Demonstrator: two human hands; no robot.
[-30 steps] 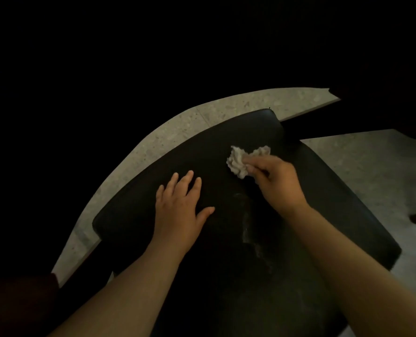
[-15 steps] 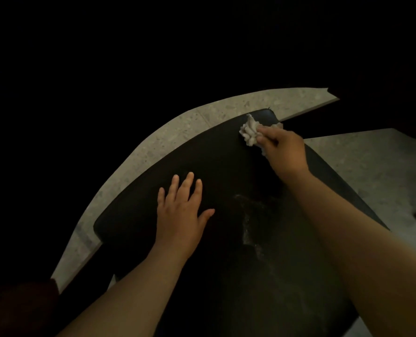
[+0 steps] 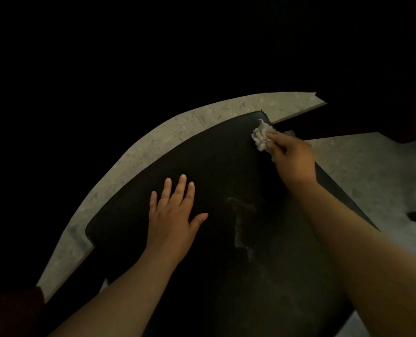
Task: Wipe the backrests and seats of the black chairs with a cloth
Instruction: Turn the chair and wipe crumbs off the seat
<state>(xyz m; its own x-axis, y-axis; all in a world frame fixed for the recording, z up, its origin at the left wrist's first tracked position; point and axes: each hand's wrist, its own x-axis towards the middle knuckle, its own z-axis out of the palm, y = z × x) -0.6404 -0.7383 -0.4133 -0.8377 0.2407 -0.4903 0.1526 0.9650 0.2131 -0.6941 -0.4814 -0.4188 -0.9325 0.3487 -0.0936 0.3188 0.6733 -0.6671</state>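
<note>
Hands work on a black chair seat. The right hand pinches a crumpled white cloth, which has slid from mid-seat to the far corner. The left hand lies flat, fingers spread, bracing. A dusty streak mid-seat probably still needs wiping.

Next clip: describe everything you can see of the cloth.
The cloth is small, pale grey-white, soft-looking and bunched into crumpled folds. The right hand grips it with curled fingers, hiding part of it; a bit pokes out beyond the fingers. It is pressed against the padded surface of the black chair, near the far corner and close to the edge. Whether it is damp cannot be told.
</note>
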